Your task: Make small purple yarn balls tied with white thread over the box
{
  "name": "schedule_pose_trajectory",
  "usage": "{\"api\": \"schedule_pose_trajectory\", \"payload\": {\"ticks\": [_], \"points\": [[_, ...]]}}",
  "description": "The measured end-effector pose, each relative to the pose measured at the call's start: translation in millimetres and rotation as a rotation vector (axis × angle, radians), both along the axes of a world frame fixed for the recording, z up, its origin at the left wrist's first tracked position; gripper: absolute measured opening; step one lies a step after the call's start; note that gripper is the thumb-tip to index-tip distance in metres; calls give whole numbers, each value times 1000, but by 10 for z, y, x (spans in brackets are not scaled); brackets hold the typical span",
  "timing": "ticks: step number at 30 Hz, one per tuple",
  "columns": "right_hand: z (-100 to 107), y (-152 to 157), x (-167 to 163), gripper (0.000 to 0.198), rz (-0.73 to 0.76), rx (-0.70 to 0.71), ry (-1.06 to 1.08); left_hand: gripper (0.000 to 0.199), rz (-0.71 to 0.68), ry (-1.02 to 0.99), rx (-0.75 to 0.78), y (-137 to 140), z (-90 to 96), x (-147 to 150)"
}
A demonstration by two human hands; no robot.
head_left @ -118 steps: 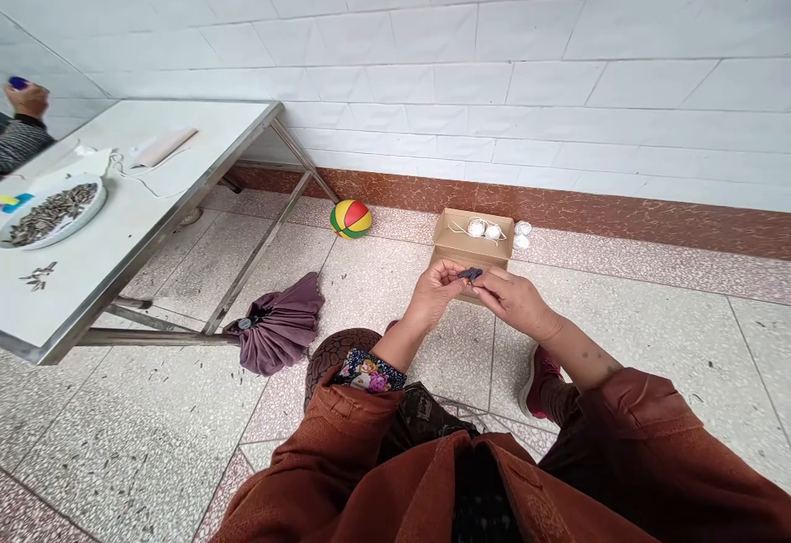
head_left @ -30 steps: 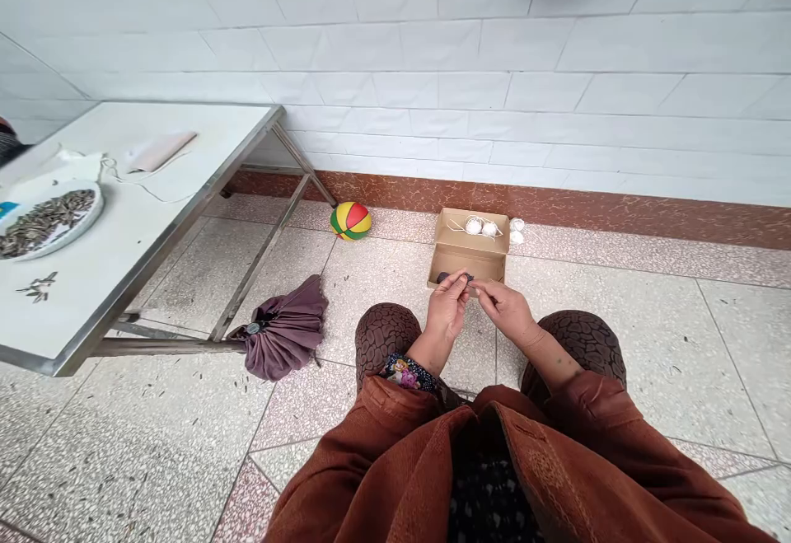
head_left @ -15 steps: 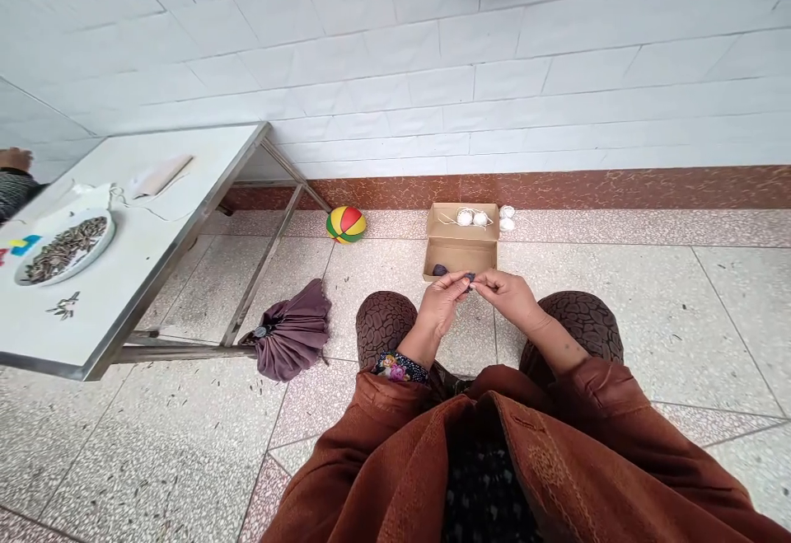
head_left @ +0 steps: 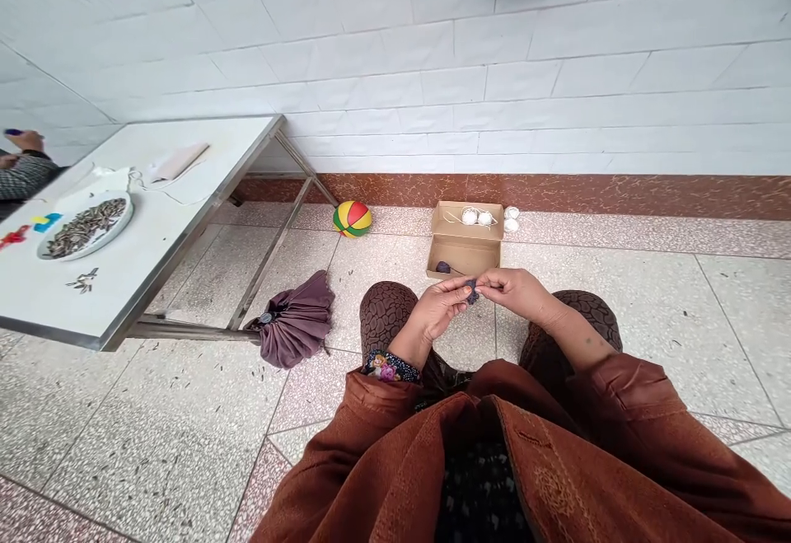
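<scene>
The open cardboard box on the speckled floor serves as the landmark. Just in front of its near edge, on the wearer's side, the left hand holds a small dark piece, which appears to be made of yarn, between thumb and fingers. The right hand meets it from the other side, its thumb and forefinger pinched narrow at the piece's edge; whether they also grip a thin tool is too small to tell.

Inside the box's near half, at the left, lies a dark ball of yarn, with a thin strand running from it towards the hands. In the box's far half sit two white balls with loose white string; two more white lumps lie just outside, beside its right edge.

Left of the box, near the wall, rests a striped ball in red, yellow and green. Nearer the wearer and further left of the box is a gathered purple cloth. Well to the box's left stands the desk, carrying a white dish of striped seeds and a folded pale cloth. Beyond the desk, a co-worker's hand shows.
</scene>
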State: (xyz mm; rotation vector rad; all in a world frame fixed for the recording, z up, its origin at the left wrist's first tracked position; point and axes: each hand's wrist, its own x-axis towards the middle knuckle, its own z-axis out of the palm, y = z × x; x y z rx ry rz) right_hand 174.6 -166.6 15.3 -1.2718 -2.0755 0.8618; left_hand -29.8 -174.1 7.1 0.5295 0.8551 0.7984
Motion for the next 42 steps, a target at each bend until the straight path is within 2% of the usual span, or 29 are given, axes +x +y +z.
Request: {"api": "schedule_pose_trajectory", "payload": {"ticks": [4,7,10,14,18,22,27,32,35,38,42], "points": [[90,91,34,22,70,-97,83,46,8,-65,-1,-50,43,-33],[88,125,26,25,34,-139,167,42,44,-126,11,-88,94,-57],[-1,67,-72,25,-61,-116,286,40,51,-149,40,-116,159,-78],[-210,-157,-284,25,-186,-71,375,39,43,-114,96,-160,239,-103],[-383,-373,-367,22,-214,-29,354,42,39,-65,144,-226,276,-108],[-421,-479,-321,25,-193,9,303,46,62,0,203,-296,284,-65],[-304,-593,-298,25,-101,122,202,42,184,95,342,-350,265,5],[-74,-724,-254,25,-17,254,-20,33,228,263,478,-377,201,25],[78,-768,-202,23,0,291,-69,28,257,348,528,-389,161,18],[198,-750,-155,22,-31,294,-1,29,160,340,528,-410,158,11],[231,-648,-119,21,-109,231,132,36,-97,181,474,-467,245,19]]}}
